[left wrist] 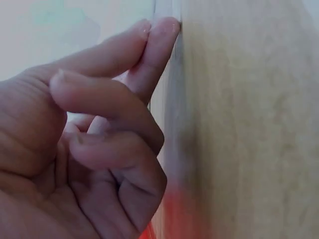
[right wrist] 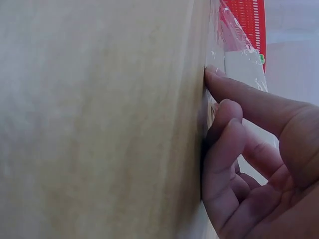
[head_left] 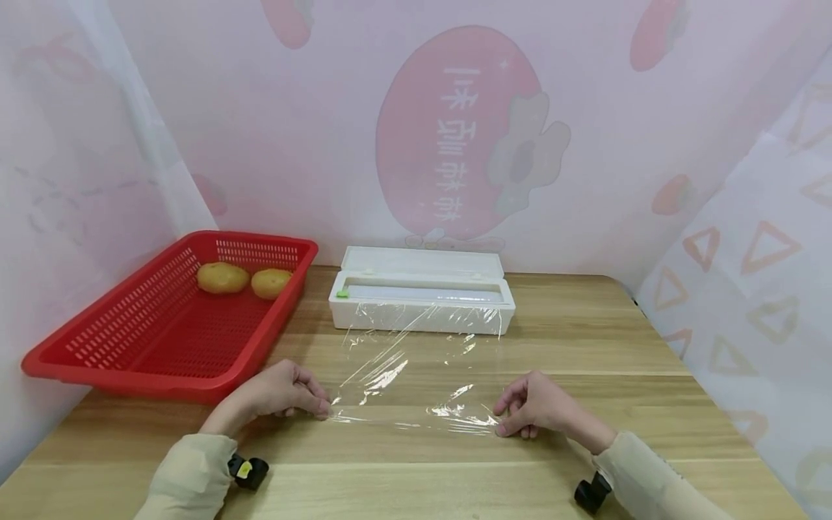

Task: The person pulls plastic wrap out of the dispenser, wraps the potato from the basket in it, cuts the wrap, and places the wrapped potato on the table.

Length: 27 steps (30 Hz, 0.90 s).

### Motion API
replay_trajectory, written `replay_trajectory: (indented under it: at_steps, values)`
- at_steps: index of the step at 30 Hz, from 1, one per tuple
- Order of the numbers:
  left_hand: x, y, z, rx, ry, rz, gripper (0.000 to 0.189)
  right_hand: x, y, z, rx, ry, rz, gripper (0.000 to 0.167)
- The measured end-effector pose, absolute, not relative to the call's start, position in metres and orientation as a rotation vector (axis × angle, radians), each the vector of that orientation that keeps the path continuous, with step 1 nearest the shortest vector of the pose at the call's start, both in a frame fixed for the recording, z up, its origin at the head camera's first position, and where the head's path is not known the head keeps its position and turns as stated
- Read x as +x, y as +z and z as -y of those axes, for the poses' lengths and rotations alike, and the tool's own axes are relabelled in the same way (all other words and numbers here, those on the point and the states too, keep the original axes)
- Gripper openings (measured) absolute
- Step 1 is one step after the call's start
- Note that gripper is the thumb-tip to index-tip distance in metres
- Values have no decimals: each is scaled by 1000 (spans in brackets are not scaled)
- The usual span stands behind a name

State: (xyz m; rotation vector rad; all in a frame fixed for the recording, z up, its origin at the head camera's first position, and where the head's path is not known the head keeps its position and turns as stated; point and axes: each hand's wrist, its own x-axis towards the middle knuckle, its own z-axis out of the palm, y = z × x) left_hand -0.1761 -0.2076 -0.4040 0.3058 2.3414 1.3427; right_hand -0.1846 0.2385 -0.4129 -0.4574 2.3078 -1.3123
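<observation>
A sheet of clear plastic wrap (head_left: 416, 383) stretches from a white wrap dispenser box (head_left: 422, 318) toward the front of the table. My left hand (head_left: 286, 390) pinches its near left corner between thumb and index finger, the other fingers curled inward. At the near right corner my right hand (head_left: 536, 408) pinches the film the same way. The box lid (head_left: 422, 262) stands raised at the back, and a pale roll (head_left: 422, 293) lies inside. On the box's left end sits a small green slider (head_left: 342, 294). Seen from the right wrist, the film (right wrist: 234, 25) runs back to the box.
A red plastic basket (head_left: 253, 347) stands at the left, its near right corner close behind my left wrist. Two potatoes (head_left: 223, 277) lie at its far end. The wooden table (head_left: 585, 325) ends at a printed curtain (head_left: 312, 144) behind the box.
</observation>
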Motion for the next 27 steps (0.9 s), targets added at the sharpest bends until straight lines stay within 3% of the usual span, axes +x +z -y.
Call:
replay_trajectory:
  at_steps: [9, 27]
  values:
    - [-176, -404, 207, 353, 1386, -2339, 26, -185, -413, -239, -466, -1311, -2312, 24]
    - [-178, -399, 195, 358, 1294, -2439, 25, -186, -407, -237, -482, -1242, -2305, 25]
